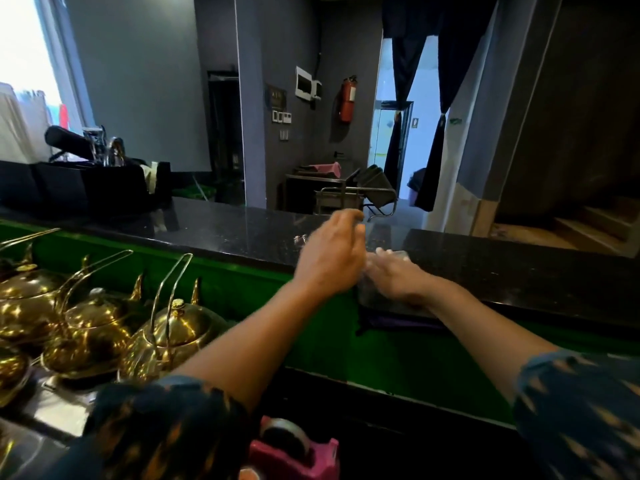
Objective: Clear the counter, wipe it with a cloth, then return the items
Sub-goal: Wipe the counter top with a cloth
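We reach both arms out over the dark speckled stone surface (519,268), which sits above a green front panel (263,289). Our left hand (330,261) hangs above the near edge, fingers loosely curled and relaxed, its grip on nothing that we can see. Our right hand (398,278) lies lower, just beside and partly behind the left one, on a clear, blurred thing (388,299) that rests at the surface's near edge; motion blur keeps us from telling whether this grip is wrapped round it or only laid flat on it, and we cannot say what the thing is. A dark purple cloth (401,322) hangs just under that spot, over the edge against the green panel. Down to our left a cluster of brass kettles (104,327) with wire handles stands on a lower shelf. A pink tape dispenser (294,452) sits near our body at the bottom. A red fire extinguisher (348,98) hangs on the far grey wall.
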